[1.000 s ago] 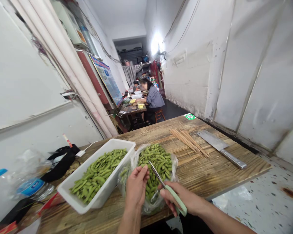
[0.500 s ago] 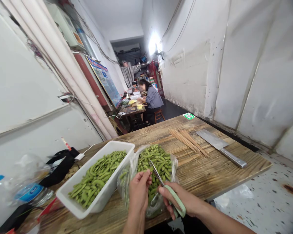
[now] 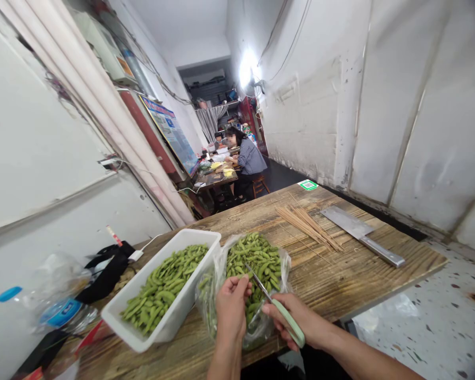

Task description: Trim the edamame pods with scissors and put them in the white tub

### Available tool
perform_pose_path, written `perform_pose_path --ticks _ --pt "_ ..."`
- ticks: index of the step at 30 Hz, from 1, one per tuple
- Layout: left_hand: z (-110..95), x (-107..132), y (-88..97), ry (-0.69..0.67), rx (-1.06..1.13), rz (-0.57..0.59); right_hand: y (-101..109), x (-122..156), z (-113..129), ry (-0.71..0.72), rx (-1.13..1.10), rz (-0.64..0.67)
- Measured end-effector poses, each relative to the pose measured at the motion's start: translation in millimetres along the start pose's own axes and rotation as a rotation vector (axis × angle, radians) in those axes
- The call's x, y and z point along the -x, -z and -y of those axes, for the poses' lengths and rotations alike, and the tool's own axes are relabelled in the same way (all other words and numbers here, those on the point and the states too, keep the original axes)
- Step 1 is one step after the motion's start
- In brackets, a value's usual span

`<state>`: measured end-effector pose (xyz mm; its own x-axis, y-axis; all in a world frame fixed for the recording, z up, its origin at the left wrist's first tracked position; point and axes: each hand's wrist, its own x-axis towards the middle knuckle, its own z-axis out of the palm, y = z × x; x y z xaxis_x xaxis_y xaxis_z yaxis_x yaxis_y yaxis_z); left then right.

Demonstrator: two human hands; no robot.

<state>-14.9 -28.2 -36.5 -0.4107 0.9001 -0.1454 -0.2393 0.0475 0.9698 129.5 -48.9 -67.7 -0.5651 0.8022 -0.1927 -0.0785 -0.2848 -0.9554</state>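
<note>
Light-green-handled scissors (image 3: 288, 320) are gripped in my right hand (image 3: 306, 323), their blades pointing up and left, apparently closed. The blade tips come close to the fingertips of my left hand (image 3: 231, 306), which pinches what looks like a green edamame pod; it is mostly hidden by the fingers. Both hands hover over a clear plastic bag (image 3: 285, 264) heaped with edamame pods (image 3: 257, 250). To its left stands a white plastic tub (image 3: 114, 311) with many more pods (image 3: 162, 290) inside.
The wooden table (image 3: 324, 285) also bears bamboo skewers (image 3: 309, 227), a cleaver (image 3: 352, 224) and a QR-code card (image 3: 307, 184). A plastic bottle (image 3: 65, 314) and a black bag (image 3: 103, 269) lie at the left. Another person (image 3: 249, 158) sits at a far table.
The scissors have gone from slightly open to nearly closed, and their handles have come together. The whole view has shifted slightly. Both hands stay over the bag.
</note>
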Motion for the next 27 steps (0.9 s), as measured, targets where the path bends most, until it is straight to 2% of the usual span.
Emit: perform_pose_path --ticks 4,10,19,24,27 --pt "-3 -2 4.8 -0.063 -0.102 0.033 5 0 0 -0.006 -0.024 0.013" --pt "-16 0 11.8 -0.099 -0.267 0.175 17 9 9 0.047 0.065 0.091" --pt "-23 1 18.0 -0.192 -0.439 0.192 19 13 19 0.109 0.137 0.123" --pt "-23 4 16.6 -0.224 -0.500 0.221 18 11 19 0.038 0.133 0.095" --pt "-20 2 22.8 -0.211 -0.517 0.207 17 8 15 0.004 0.110 0.088"
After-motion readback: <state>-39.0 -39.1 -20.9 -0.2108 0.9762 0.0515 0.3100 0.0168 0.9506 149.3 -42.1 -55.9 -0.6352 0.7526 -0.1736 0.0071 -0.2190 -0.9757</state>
